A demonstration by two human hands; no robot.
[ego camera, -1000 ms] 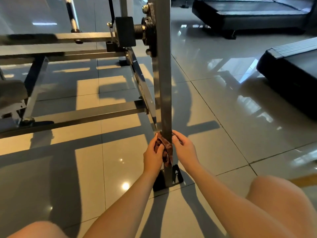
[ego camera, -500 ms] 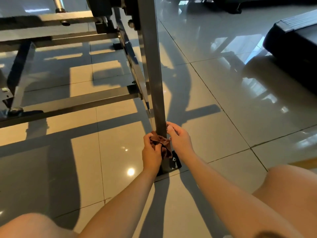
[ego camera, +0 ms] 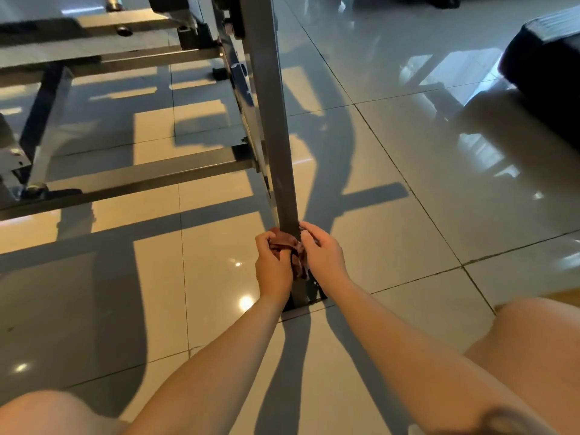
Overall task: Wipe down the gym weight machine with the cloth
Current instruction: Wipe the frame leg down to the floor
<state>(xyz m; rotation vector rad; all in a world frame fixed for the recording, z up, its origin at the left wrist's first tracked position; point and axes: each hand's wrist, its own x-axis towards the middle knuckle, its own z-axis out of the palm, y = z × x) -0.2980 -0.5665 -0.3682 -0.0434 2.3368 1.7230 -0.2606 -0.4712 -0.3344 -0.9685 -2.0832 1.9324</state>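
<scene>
Cloth wrapped low around the upright post

Left hand (ego camera: 272, 267) and right hand (ego camera: 323, 255) both grip the cloth (ego camera: 287, 246) around the post (ego camera: 276, 146), whose long axis rises above them.

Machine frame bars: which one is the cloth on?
The upright post, low down near its foot; the left hand and right hand grip the brown cloth round it. The horizontal bars to the left are untouched.

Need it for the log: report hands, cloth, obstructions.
Left hand and right hand both gripping cloth. Cloth against upright post, low near its foot. Nothing blocking.
</scene>
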